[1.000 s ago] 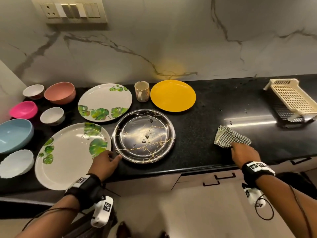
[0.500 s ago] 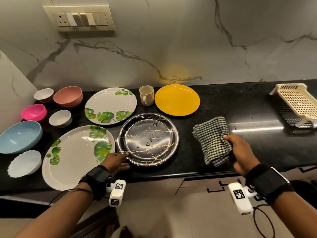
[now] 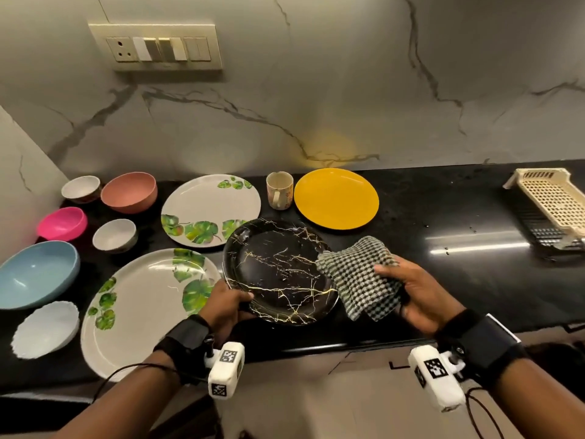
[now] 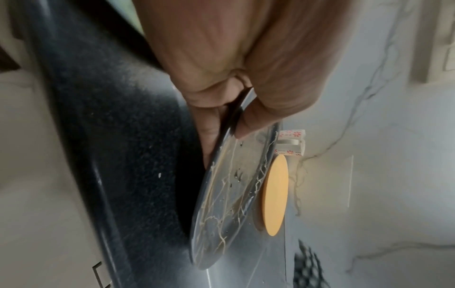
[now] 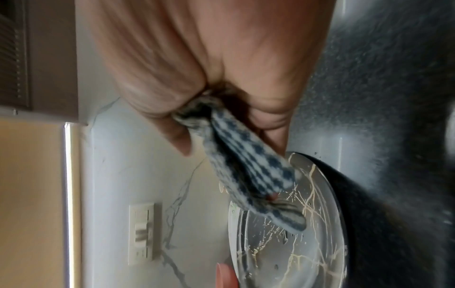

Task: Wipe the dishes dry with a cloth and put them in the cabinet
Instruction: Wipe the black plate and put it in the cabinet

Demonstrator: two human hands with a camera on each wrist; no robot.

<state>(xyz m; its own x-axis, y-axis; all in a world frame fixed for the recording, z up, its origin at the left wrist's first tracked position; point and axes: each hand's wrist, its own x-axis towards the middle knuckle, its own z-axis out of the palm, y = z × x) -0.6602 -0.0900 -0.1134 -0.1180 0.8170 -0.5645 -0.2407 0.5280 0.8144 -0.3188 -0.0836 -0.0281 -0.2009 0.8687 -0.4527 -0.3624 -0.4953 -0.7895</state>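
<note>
left hand (image 3: 226,307) pinching near rim of black gold-veined plate (image 3: 278,274), thumb on top, fingers under. plate tilted, near side lifted off black counter (image 3: 443,236), few water drops on its face. right hand (image 3: 411,299) clutching checked cloth (image 3: 357,277), cloth lying over plate's right rim. just left, big leaf plate (image 3: 142,308) flat on counter. beyond: second leaf plate (image 3: 209,204), mug (image 3: 279,191), yellow plate (image 3: 336,198). bowls off left, cream basket (image 3: 550,198) far right, switch panel (image 3: 158,47) on marble wall.
</note>
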